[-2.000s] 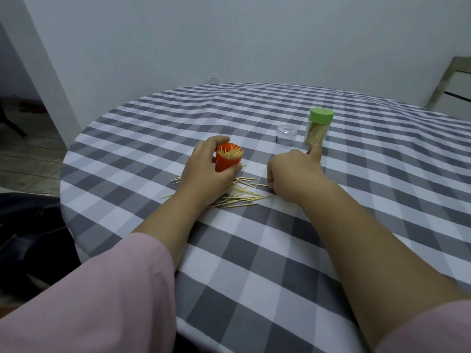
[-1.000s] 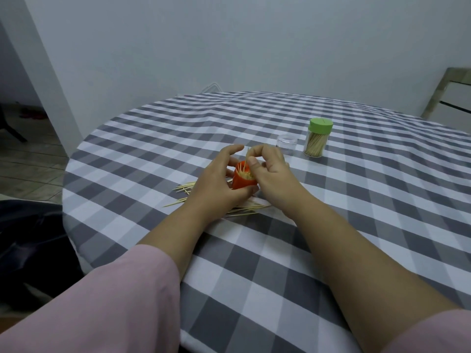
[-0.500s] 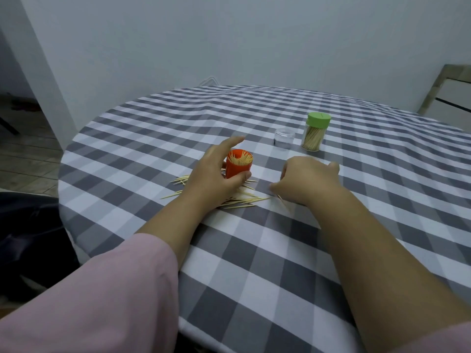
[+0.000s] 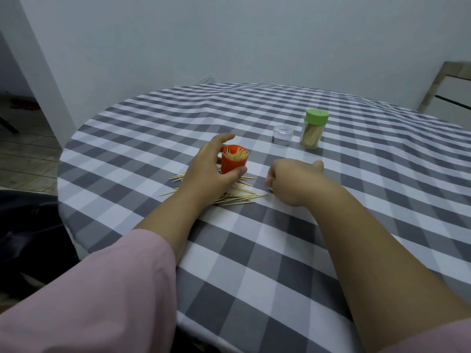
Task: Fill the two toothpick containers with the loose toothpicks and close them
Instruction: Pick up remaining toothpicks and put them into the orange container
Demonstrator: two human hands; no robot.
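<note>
An open orange container [image 4: 233,163], packed with upright toothpicks, stands on the checked tablecloth [image 4: 254,263]. My left hand [image 4: 206,174] grips it from the left, thumb in front. Loose toothpicks [image 4: 239,197] lie scattered under and to the right of that hand. My right hand [image 4: 293,184] rests knuckles-up on the cloth, its fingertips curled down and pinching at the right end of the pile. Farther back on the right stands a clear container [image 4: 312,135] full of toothpicks, with its green lid on. A small clear cap [image 4: 281,135] sits just left of it.
The round table's edge curves close on the left, with a dark seat [image 4: 25,225] below it. A pale wall stands behind the table. A wooden frame [image 4: 448,90] shows at the far right.
My right hand left the top of the orange container and came down to the cloth by the loose toothpicks. My left hand kept hold of the container.
</note>
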